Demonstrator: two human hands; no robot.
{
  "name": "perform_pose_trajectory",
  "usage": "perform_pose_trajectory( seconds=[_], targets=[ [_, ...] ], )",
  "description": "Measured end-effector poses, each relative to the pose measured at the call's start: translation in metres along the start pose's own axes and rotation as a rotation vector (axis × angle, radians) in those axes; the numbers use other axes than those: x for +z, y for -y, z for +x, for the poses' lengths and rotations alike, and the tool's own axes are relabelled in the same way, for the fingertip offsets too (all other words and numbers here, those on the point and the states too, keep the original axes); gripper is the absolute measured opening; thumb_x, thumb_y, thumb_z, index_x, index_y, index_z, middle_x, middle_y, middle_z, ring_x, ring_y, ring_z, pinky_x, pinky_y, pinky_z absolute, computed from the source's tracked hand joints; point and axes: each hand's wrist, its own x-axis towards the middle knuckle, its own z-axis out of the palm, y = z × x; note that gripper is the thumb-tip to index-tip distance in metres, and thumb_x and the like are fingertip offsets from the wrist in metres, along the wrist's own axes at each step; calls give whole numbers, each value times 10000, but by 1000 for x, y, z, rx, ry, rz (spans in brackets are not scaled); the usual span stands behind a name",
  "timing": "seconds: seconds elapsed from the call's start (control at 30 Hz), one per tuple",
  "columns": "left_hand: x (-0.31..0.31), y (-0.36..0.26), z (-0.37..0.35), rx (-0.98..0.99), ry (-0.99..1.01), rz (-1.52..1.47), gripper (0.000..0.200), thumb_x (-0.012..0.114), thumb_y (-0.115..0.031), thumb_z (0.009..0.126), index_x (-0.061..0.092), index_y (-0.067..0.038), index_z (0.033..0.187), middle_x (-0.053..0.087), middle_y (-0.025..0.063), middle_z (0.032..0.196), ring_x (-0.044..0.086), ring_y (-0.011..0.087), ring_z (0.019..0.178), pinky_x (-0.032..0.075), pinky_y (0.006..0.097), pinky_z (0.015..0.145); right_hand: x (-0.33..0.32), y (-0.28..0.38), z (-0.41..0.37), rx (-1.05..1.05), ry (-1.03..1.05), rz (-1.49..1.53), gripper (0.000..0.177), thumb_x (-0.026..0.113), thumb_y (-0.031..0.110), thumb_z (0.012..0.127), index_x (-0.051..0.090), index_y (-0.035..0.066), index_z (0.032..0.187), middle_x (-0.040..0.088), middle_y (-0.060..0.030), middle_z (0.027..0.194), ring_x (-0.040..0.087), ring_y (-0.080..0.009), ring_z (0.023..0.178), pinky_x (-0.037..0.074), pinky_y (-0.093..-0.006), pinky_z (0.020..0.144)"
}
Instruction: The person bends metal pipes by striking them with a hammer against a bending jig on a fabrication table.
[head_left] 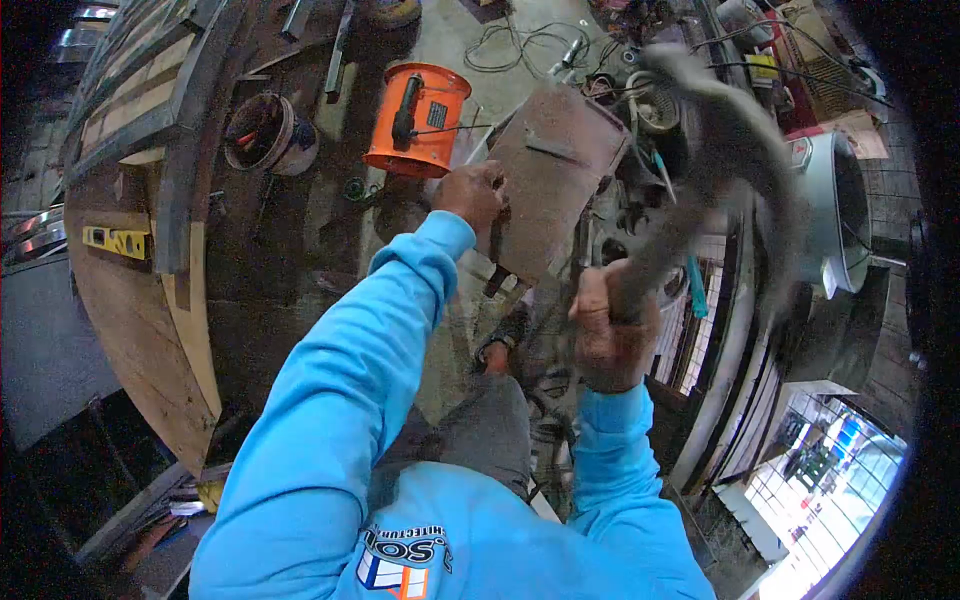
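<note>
My right hand (pixel 612 325) is wrapped round the handle of a hammer (pixel 668 245). The hammer is raised at the right, its large head smeared by motion. My left hand (pixel 470 195) is closed at the left edge of a rust-brown metal plate (pixel 540 215); what its fingers grip is hidden. On the plate's upper part lies a short, flat grey metal bar (pixel 556 150). Just beyond my left hand stands an orange cylindrical blower (pixel 425 115) with a black handle on its side.
A dirty bucket (pixel 290 150) sits on the floor at the left. Nearby, a yellow spirit level (pixel 116 242) rests against a wooden board (pixel 140 330). Cables (pixel 520 45) coil on the floor ahead. A grey drum-shaped housing (pixel 835 205) stands at the right, beyond the hammer.
</note>
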Motion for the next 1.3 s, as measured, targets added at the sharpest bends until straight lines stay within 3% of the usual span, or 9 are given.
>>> perform_pose_trajectory(
  seconds=[0.23,0.37,0.5,0.6,0.73,0.97,1.1,1.23,1.3],
  targets=[
    [4,-1,10,-86,31,8,275,584,-313,845,681,-58,875,659,202,867,643,370,796,512,444,755,77,-183,-3,249,136,-646,384,596,330,867,594,-3,1058,646,-206,1036,643,-375,840,506,-416,794],
    [23,12,1,-115,-64,-44,267,565,-276,862,684,-40,820,652,222,865,644,373,799,508,452,758,56,-109,0,283,171,-396,369,636,262,839,589,-15,1077,628,-250,1060,631,-400,895,505,-406,789],
    [19,47,-15,-281,-299,-244,381,542,-384,874,656,-35,977,654,203,891,632,358,858,487,455,777,34,-55,2,55,6,-149,289,641,160,851,587,-6,1083,671,-185,948,644,-322,831,502,-367,776],
    [88,151,-60,-465,-590,-474,456,519,-439,890,630,-14,1013,639,224,962,611,384,902,470,467,791,20,-49,-5,122,46,-235,307,652,173,851,586,-3,1094,675,-162,941,640,-284,812,497,-360,769],
    [84,233,-190,-777,-8,-259,469,537,-462,878,621,-29,1038,631,231,1015,593,416,922,459,459,801,23,-93,-15,302,176,-330,403,661,310,849,590,0,1097,674,-163,932,636,-281,810,490,-372,765],
    [157,338,-296,-812,552,89,455,478,-426,901,571,-84,1188,543,213,1240,544,376,1087,445,446,929,72,-228,23,470,355,-286,592,562,554,849,607,-4,1041,649,-205,902,614,-345,805,470,-404,750],
    [206,346,-289,-846,790,73,462,424,-394,916,516,-122,1277,480,162,1342,494,355,1181,388,461,1015,100,-220,40,271,231,-747,566,601,525,831,608,-17,992,644,-229,942,614,-361,831,472,-408,766],
    [292,373,-266,-697,1052,85,456,400,-378,922,507,-142,1297,487,117,1353,493,332,1201,380,483,1014,95,-246,39,239,166,-746,520,638,431,834,604,-37,1058,653,-204,965,618,-312,863,464,-380,814],
    [349,376,-263,-564,1064,27,416,441,-318,900,527,-135,1263,523,111,1310,512,325,1175,406,465,980,96,-236,38,460,143,-530,487,652,360,838,593,-33,1120,649,-154,1019,599,-243,945,448,-362,857]
  ],
)
